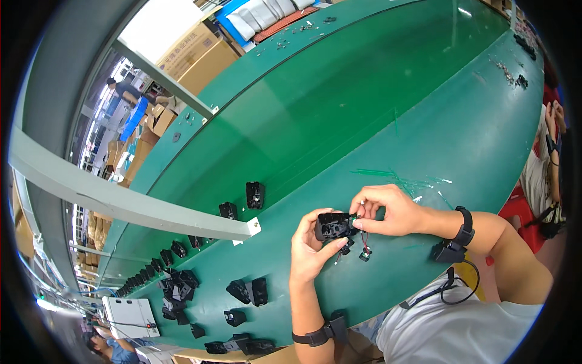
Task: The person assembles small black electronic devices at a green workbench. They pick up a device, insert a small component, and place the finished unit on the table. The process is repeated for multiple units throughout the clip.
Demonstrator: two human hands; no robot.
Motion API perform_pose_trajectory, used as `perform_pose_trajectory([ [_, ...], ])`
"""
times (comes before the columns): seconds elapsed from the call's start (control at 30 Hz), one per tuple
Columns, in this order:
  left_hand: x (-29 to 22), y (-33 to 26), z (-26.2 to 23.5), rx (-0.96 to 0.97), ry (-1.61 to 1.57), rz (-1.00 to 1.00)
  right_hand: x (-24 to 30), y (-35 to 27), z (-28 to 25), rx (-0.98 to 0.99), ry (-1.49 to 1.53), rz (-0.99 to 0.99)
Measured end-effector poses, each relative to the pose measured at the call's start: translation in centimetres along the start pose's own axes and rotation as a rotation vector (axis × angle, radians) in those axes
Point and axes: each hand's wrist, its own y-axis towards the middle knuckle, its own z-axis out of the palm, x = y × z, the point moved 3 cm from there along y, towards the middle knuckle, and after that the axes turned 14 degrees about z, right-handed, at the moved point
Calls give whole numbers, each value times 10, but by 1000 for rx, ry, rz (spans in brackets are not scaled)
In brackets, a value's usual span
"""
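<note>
Cradling a black housing, the left hand is half closed, its fingers around one side and its thumb at the near edge; the cavity faces up, probably so that the inside can be reached. The right hand has thumb and forefinger brought together on a small part at the housing's right rim; such a fine pinch seems to suit its tiny size. Below, thin wires lead to a little circuit board; whether it hangs or touches the table, I cannot tell. Beyond the right hand, green strips lie scattered. Leftward there is a loose heap of similar housings, perhaps for easy reach, and a row of others along the belt, seemingly for order.
</note>
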Motion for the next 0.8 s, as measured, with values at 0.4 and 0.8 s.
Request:
perform_pose_trajectory([
  [0.4, -1, -2, -6, -20, -159, -34, 14, -3, -5, 56, -62, 4],
  [0.8, 12, -10, 6, 105, -279, -72, 34, -24, 7, -109, -76, -280],
])
